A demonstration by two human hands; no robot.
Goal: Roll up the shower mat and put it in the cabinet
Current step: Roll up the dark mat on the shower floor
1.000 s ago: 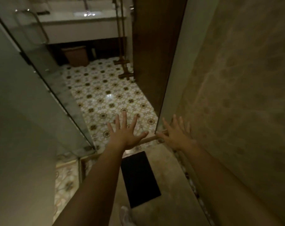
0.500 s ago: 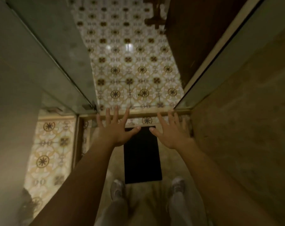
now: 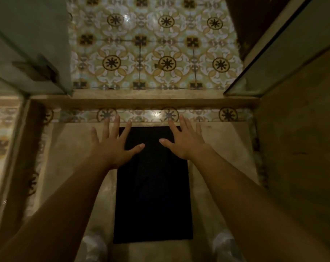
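Observation:
A black rectangular shower mat (image 3: 153, 195) lies flat on the beige shower floor, its long side running away from me. My left hand (image 3: 113, 146) hovers over the mat's far left corner, fingers spread, holding nothing. My right hand (image 3: 183, 140) is over the far right corner, likewise spread and empty. Whether the palms touch the mat I cannot tell. The cabinet is out of view.
A raised wooden-coloured sill (image 3: 160, 103) crosses just beyond the mat. Patterned floor tiles (image 3: 153, 53) lie past it. A glass panel (image 3: 28, 44) stands at the left, another glass panel (image 3: 273, 59) and a stone wall (image 3: 302, 148) at the right. My two shoes show at the bottom edge.
The view has tilted down and closer to the floor. Both hands have come down from above the sill to over the mat's far end.

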